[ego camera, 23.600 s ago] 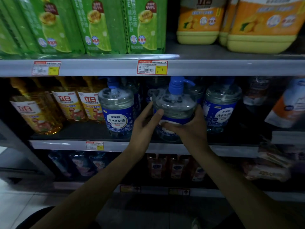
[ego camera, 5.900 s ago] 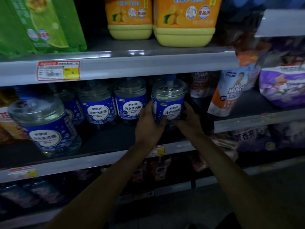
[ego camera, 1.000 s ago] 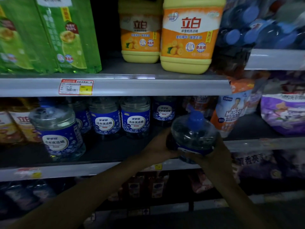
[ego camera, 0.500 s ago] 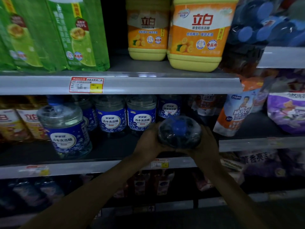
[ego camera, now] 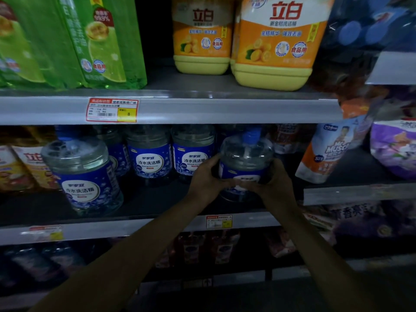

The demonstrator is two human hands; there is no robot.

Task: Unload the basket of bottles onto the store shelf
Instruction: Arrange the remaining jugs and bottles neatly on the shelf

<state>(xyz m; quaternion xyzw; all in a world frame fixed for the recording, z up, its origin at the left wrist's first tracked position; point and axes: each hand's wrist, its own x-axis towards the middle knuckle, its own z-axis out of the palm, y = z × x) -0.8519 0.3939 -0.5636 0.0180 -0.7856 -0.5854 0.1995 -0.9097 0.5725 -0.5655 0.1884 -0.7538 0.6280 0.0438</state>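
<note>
I hold a clear round bottle [ego camera: 246,158] with a blue label and blue pump cap, upright at the right end of the middle shelf [ego camera: 144,226]. My left hand [ego camera: 206,176] grips its left side and my right hand [ego camera: 274,181] its right side and front. Several matching blue-labelled bottles stand on the same shelf: one near the front left [ego camera: 83,176], two further back [ego camera: 150,158] [ego camera: 192,154]. The basket is out of view.
Above, large orange detergent jugs [ego camera: 276,41] and green refill packs [ego camera: 74,41] fill the upper shelf. Orange pouches [ego camera: 326,152] and purple packs [ego camera: 396,145] sit to the right on a neighbouring shelf. Yellow bottles [ego camera: 24,163] stand at far left. Dark products fill the lower shelf.
The bottle was tipped with its cap toward me below shelf level; it is now upright and has moved up and inward onto the middle shelf, both hands still on it.
</note>
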